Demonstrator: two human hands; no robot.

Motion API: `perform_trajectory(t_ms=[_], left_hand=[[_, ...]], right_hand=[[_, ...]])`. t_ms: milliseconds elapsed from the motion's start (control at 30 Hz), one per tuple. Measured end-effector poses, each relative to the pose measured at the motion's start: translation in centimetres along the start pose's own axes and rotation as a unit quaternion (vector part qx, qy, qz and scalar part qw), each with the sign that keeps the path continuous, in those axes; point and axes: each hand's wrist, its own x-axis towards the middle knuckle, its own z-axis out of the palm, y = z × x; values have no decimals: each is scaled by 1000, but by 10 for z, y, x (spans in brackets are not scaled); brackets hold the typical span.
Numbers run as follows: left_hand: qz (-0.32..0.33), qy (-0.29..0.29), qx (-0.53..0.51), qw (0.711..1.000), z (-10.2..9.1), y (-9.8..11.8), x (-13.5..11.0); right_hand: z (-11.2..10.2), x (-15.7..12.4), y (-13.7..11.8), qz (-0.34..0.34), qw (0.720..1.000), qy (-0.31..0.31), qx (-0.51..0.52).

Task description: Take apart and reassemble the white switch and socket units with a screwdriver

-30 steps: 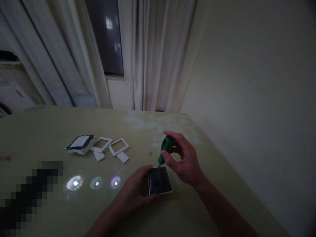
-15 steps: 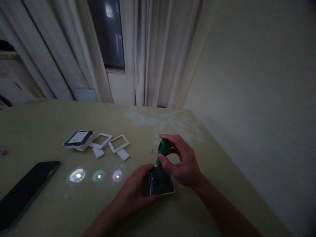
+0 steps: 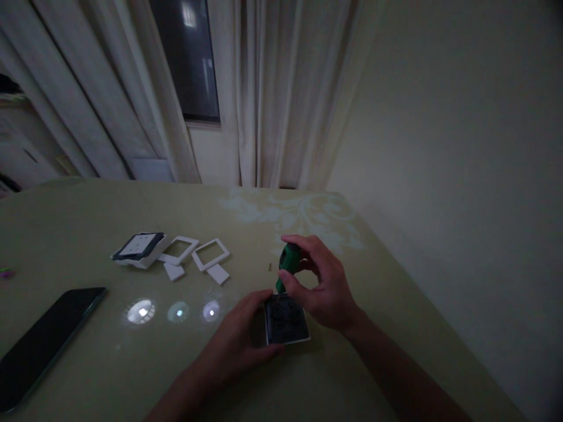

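Note:
My right hand [image 3: 323,284] is closed around the green handle of a screwdriver [image 3: 289,261], which stands nearly upright. Its tip points down at the far-left part of a square wall socket module [image 3: 288,322], dark on top with a white rim. Whether the tip sits in a screw is too dark to tell. With fingers at its far edge and thumb at its near edge, my left hand [image 3: 240,328] grips the module on the table. Just beyond lies a small screw [image 3: 270,266].
Left of centre lie two white square frames [image 3: 211,254], two small white plates [image 3: 218,274] and another socket [image 3: 139,246] with a white face. A black phone [image 3: 48,346] rests at the left. The table [image 3: 109,205] meets a wall on the right; curtains [image 3: 299,88] hang behind.
The screwdriver has shifted slightly left and its tip shows over a different spot on the module. Both hands keep their grips; the whole view has moved a little.

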Motion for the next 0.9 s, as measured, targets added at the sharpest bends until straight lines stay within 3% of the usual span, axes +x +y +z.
perform_trajectory(t_ms=[167, 333, 567, 733, 900], left_hand=[[22, 1, 5, 1000, 1, -2, 0], [29, 4, 14, 999, 1, -3, 0], [37, 7, 18, 999, 1, -1, 1], [55, 5, 7, 998, -1, 4, 2], [30, 3, 11, 999, -1, 4, 1]], right_hand=[[-1, -1, -4, -41, 999, -8, -15], [-1, 0, -7, -108, 993, -55, -9], [-12, 3, -21, -85, 983, -157, 35], [-11, 2, -21, -115, 984, -133, -6], [-8, 4, -21, -117, 981, -149, 33]])
